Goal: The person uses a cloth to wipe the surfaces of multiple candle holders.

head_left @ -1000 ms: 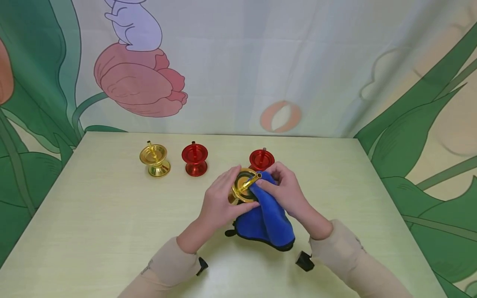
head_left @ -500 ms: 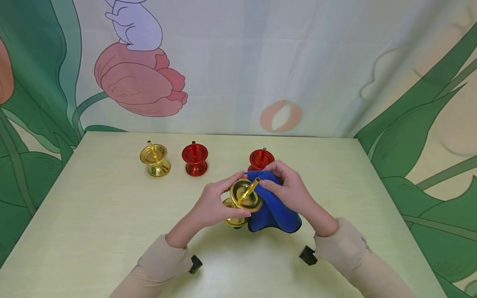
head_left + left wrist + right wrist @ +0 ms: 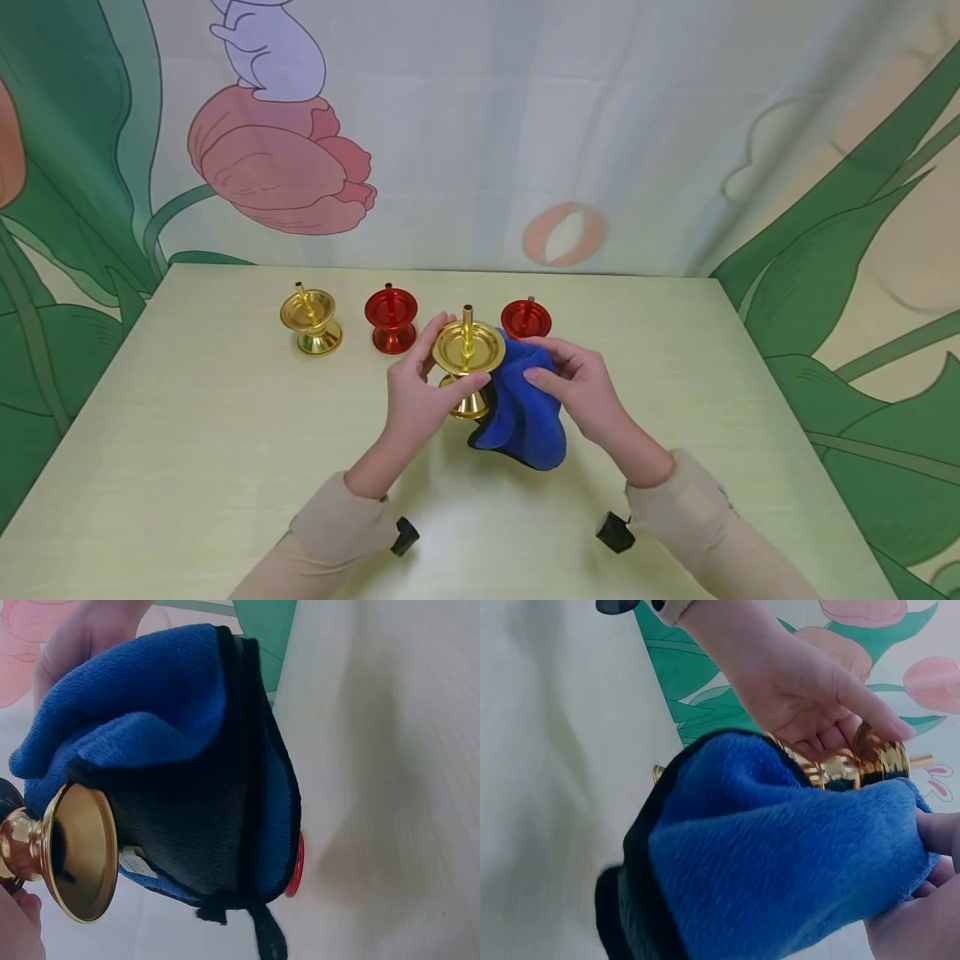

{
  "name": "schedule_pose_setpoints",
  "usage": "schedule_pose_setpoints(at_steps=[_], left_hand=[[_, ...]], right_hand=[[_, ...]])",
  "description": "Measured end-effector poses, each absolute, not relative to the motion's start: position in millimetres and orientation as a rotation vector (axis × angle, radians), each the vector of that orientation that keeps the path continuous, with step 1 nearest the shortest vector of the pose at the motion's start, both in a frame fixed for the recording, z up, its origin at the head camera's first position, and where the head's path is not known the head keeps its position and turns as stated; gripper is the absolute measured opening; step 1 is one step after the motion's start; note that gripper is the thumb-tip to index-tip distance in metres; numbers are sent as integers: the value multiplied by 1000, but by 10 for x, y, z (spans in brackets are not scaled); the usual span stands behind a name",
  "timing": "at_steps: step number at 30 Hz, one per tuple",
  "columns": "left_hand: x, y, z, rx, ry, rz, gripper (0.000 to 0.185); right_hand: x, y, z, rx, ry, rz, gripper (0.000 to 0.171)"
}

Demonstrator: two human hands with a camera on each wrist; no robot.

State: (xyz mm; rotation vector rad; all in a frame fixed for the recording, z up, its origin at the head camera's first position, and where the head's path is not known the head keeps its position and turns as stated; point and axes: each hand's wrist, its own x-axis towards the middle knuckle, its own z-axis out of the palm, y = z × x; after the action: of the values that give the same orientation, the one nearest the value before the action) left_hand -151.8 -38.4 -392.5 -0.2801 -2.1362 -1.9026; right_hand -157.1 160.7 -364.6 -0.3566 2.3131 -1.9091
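Observation:
My left hand grips a gold candle holder by its stem and holds it upright above the table; its flared base shows in the left wrist view. My right hand holds a blue cloth with a black edge, bunched against the holder's right side. The cloth fills the right wrist view, with the gold holder and my left hand behind it. The cloth hangs down beside the holder.
On the pale green table stand a second gold holder, a red holder and another red holder just behind the cloth. A flower-print curtain hangs behind the table.
The gold holder went from tilted to upright and rose up and slightly left in my left hand. The cloth moved from the holder's post to its right side.

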Motion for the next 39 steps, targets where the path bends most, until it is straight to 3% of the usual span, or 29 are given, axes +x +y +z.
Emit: schedule_pose_setpoints(at_steps=[12, 23, 39], left_hand=[[-1523, -494, -3794, -294, -2179, -1878, 71], [-1520, -297, -3834, -274, -2080, -1948, 66], [-1452, -226, -3913, -253, -1963, -1987, 62]], right_hand=[[-1673, 1839, -3586, -261, 2619, -1812, 32], [-1520, 1574, -3595, -386, 2406, -1851, 33], [-1470, 1437, -3612, -351, 2416, -1925, 30]])
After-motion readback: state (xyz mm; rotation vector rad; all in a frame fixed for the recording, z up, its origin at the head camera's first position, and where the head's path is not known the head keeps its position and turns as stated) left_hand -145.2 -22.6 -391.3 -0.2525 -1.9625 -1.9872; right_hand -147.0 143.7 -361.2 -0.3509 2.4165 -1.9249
